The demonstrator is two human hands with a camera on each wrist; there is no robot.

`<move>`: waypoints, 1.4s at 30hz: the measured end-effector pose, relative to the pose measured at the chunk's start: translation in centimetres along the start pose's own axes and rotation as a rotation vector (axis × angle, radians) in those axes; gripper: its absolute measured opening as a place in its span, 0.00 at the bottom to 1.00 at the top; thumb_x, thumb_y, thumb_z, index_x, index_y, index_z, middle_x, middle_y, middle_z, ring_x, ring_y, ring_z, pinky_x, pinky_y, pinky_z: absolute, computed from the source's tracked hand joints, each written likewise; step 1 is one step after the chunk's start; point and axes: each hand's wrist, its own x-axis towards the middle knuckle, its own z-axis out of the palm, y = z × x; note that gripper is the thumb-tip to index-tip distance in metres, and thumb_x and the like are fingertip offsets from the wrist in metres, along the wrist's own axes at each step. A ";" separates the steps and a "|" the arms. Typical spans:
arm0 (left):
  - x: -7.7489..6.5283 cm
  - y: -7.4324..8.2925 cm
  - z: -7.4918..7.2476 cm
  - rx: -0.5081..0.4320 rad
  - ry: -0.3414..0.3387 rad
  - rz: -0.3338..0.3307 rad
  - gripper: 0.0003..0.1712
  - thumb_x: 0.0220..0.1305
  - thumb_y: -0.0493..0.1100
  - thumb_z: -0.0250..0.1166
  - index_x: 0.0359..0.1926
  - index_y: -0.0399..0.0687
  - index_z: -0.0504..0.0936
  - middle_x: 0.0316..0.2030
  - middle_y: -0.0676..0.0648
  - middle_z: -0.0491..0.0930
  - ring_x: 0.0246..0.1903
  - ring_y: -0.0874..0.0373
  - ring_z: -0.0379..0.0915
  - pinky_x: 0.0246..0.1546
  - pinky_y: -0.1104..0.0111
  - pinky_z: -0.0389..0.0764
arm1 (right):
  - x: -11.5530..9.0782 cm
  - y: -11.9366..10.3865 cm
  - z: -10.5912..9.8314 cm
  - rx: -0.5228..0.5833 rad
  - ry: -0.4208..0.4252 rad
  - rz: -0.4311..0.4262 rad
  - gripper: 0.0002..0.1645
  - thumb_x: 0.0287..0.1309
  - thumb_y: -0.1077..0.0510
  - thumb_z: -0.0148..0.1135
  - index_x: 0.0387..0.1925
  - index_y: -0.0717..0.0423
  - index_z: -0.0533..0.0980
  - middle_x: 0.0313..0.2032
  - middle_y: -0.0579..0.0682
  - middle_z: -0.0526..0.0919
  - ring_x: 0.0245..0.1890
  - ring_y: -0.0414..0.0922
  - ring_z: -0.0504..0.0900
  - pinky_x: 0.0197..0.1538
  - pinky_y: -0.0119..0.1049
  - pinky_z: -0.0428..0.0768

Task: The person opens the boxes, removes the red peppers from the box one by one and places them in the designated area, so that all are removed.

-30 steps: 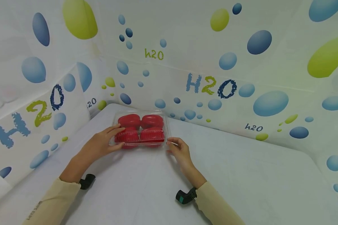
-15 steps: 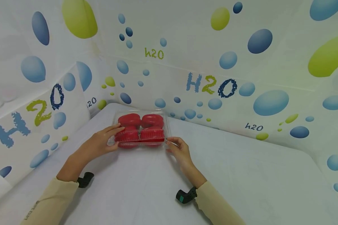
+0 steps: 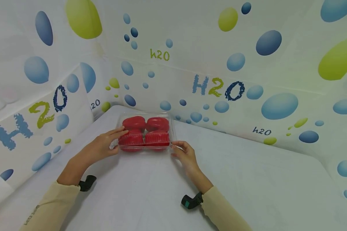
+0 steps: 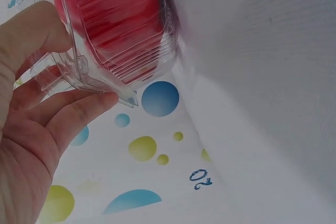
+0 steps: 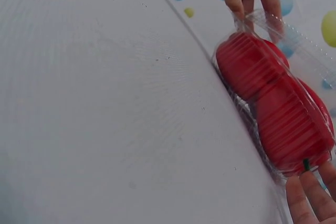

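A clear plastic clamshell container stands on the white table, with several glossy red bell peppers showing through it. A green stem is visible at its right end in the right wrist view. My left hand holds the container's left side, its fingers over the upper edge and the thumb low at the front corner. In the left wrist view, that thumb and fingers pinch around the rim corner. At the right front corner, my right hand has its fingertips against the container's end, fingers loosely bent.
White sheeting printed with blue and green drops and H2O lettering rises behind and on the left. The table extends in front and to the right. A black wrist camera sits by the left sleeve, another camera by the right.
My left thumb has drawn back leftward along the front edge to the container's corner, and the left wrist has shifted slightly left. The right hand and the container have barely moved.
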 end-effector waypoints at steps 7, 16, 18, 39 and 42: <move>-0.2 0.0 0.0 0.015 0.011 0.016 0.38 0.54 0.26 0.66 0.67 0.33 0.67 0.67 0.28 0.63 0.57 0.34 0.71 0.37 0.66 0.85 | 0.1 0.0 0.0 0.009 -0.016 0.001 0.15 0.66 0.62 0.58 0.51 0.67 0.73 0.54 0.59 0.77 0.55 0.56 0.78 0.51 0.41 0.83; -0.2 0.7 -0.5 0.029 -0.013 -0.031 0.40 0.54 0.25 0.67 0.69 0.39 0.66 0.67 0.31 0.65 0.61 0.33 0.66 0.48 0.51 0.81 | 0.0 0.2 -0.3 0.031 -0.034 -0.040 0.16 0.65 0.65 0.57 0.51 0.72 0.72 0.55 0.62 0.77 0.54 0.56 0.79 0.50 0.42 0.83; -0.2 0.6 -0.4 0.040 0.018 -0.021 0.39 0.54 0.26 0.67 0.68 0.40 0.67 0.66 0.32 0.66 0.62 0.33 0.66 0.48 0.51 0.81 | 0.0 0.1 -0.4 0.030 -0.033 -0.042 0.16 0.65 0.65 0.57 0.51 0.71 0.72 0.55 0.62 0.77 0.54 0.56 0.79 0.50 0.41 0.83; -0.1 -2.3 1.4 -0.100 0.244 -0.189 0.67 0.51 0.40 0.74 0.77 0.47 0.32 0.71 0.30 0.48 0.67 0.31 0.51 0.52 0.35 0.69 | -0.1 0.2 -0.2 0.029 -0.027 -0.015 0.16 0.66 0.63 0.57 0.52 0.68 0.73 0.56 0.60 0.78 0.54 0.55 0.79 0.49 0.39 0.84; -0.2 -2.5 1.3 -0.185 0.203 -0.236 0.70 0.54 0.42 0.73 0.76 0.44 0.25 0.72 0.28 0.46 0.68 0.29 0.49 0.54 0.34 0.66 | -0.2 0.2 -0.2 0.032 -0.027 -0.015 0.16 0.66 0.63 0.57 0.52 0.69 0.73 0.56 0.60 0.78 0.55 0.56 0.79 0.49 0.40 0.84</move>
